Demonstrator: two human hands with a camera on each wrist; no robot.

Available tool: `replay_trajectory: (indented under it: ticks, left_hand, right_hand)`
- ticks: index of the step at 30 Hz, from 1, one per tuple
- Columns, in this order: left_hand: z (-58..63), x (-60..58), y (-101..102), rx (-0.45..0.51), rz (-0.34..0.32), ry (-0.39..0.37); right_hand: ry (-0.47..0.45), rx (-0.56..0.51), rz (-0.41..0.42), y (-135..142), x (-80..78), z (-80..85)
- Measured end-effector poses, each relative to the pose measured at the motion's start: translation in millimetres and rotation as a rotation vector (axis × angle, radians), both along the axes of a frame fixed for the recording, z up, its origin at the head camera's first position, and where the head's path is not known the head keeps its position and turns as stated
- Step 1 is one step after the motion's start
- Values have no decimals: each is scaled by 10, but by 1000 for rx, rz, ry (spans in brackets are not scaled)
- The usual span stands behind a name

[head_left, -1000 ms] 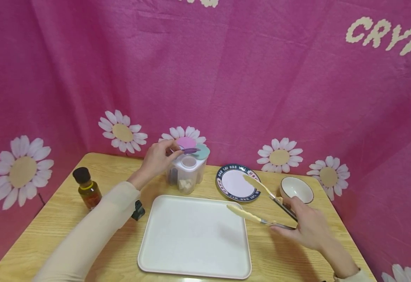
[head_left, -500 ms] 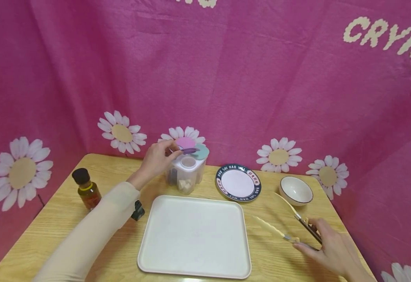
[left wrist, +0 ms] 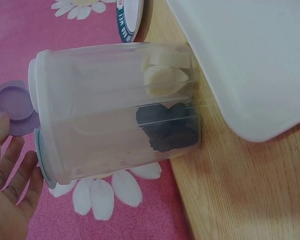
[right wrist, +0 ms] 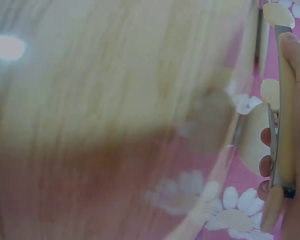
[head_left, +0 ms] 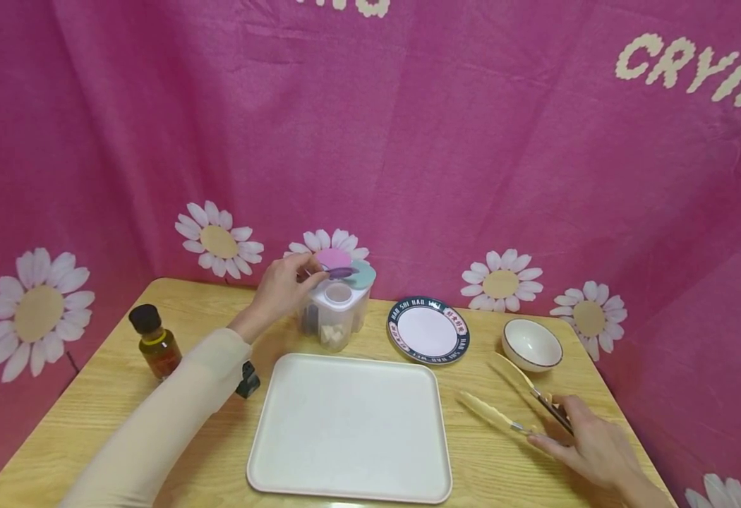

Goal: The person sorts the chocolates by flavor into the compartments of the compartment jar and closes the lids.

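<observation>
At the back of the table my left hand (head_left: pixel 288 282) pinches the raised purple flip lid (head_left: pixel 341 272) of a clear storage container (head_left: pixel 345 317). In the left wrist view, pale chunks (left wrist: pixel 162 80) lie in one compartment and dark pieces (left wrist: pixel 167 127) in another. The opening under the purple lid is uncovered, while pink (head_left: pixel 334 258) and teal (head_left: pixel 363 274) lids show beside it. My right hand (head_left: pixel 593 444) grips the handles of tongs (head_left: pixel 488 410) with cream tips. The tips stand apart, low over the wood right of the tray, with nothing between them.
A white rectangular tray (head_left: pixel 348 430) lies front centre. Behind it are a blue-rimmed plate (head_left: pixel 396 331) and, farther right, a white bowl (head_left: pixel 531 363). An oil bottle (head_left: pixel 161 349) with a black cap stands at left, partly behind my sleeve. A pink cloth (head_left: pixel 370 141) hangs behind the table.
My right hand has drawn the tongs right and towards me, from over the tray and plate to beside the tray. The left hand keeps its place at the purple lid.
</observation>
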State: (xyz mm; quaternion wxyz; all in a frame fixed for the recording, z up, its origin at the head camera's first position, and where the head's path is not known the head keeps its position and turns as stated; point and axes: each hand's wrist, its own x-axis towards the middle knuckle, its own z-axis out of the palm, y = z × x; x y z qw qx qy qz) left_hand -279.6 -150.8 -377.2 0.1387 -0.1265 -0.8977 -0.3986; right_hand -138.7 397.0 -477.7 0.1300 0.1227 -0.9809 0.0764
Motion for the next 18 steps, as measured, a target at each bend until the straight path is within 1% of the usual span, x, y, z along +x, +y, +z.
replay_trajectory:
  ticks: [5, 12, 18]
  left_hand:
    - [-3, -2, 4, -5, -6, 8]
    - [-1, 8, 12, -6, -11, 8]
    - [-10, 5, 7, -6, -7, 9]
  right_hand:
    - [-25, 15, -5, 10, -13, -56]
    - [-142, 27, -67, 10, 19, -94]
    - [-143, 31, -63, 8, 40, -96]
